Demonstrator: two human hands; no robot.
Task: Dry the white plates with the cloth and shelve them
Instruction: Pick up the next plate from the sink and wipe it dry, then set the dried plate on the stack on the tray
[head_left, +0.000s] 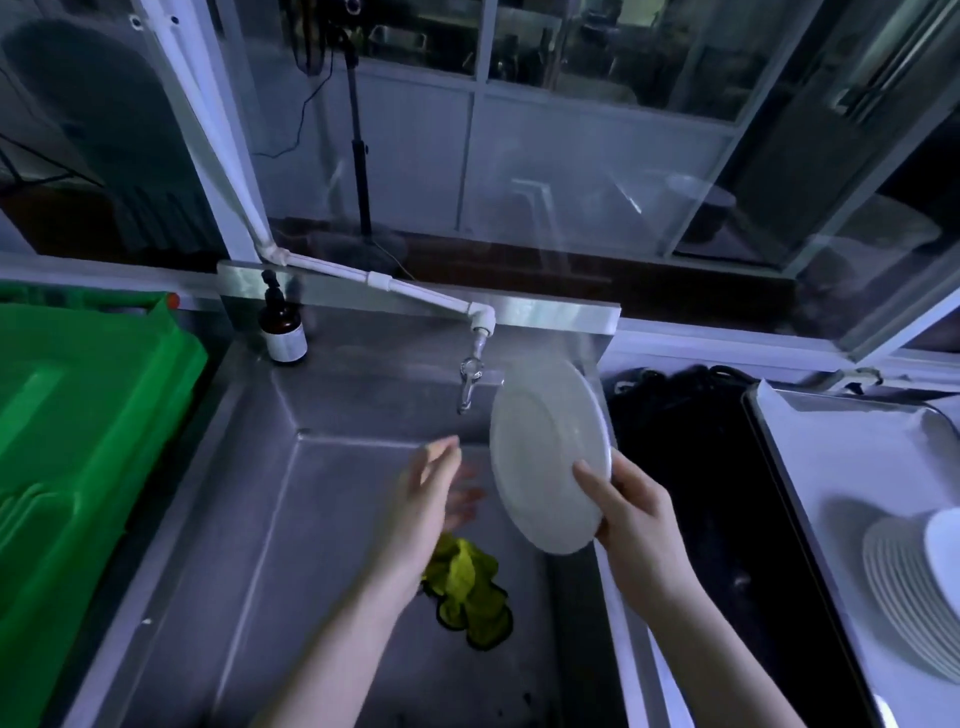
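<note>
My right hand (636, 512) grips a white plate (545, 457) by its lower right rim and holds it on edge over the steel sink (291, 519), its underside turned to me. To the left of the plate, my left hand (434, 486) is open with fingers spread and holds nothing. A yellow-green cloth (470, 592) lies crumpled on the sink floor just below my left wrist. A stack of white plates (914, 582) rests on a tray (810, 467) at the far right.
A tap (470, 382) on a white pipe hangs over the sink, close to the plate's top edge. A brown pump bottle (283, 327) stands at the sink's back left corner. A green plastic crate (78, 441) fills the left side. A dark gap (701, 493) separates sink and tray.
</note>
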